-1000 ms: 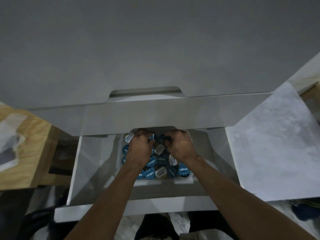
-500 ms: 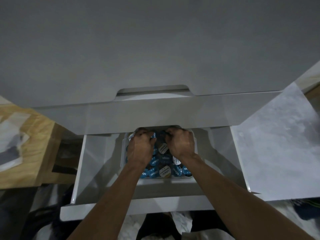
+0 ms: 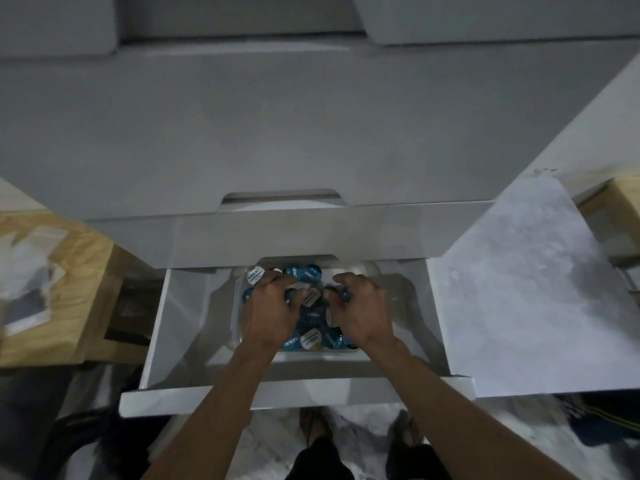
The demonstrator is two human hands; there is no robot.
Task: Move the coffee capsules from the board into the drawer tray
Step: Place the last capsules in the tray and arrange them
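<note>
The white drawer [image 3: 180, 327] is pulled out below the cabinet front. In it sits a clear tray [image 3: 311, 355] with several coffee capsules [image 3: 303, 274], most with blue lids and a few with white ones [image 3: 255, 275]. Both my hands are down in the tray on top of the pile. My left hand [image 3: 272, 313] has its fingers curled into the capsules on the left side. My right hand [image 3: 365, 311] is curled on the right side, with a blue capsule showing at its fingertips. My hands hide much of the pile.
The closed upper drawer front [image 3: 277, 233] overhangs the tray's far end. A wooden block with a plastic wrapper [image 3: 65, 271] lies to the left. A white speckled surface [image 3: 519, 289] is on the right. My feet [image 3: 318, 431] stand under the drawer front.
My view has tilted up and pulled back slightly. Both hands stayed in the tray; their fists have loosened, and the fingers are more spread over the capsules.
</note>
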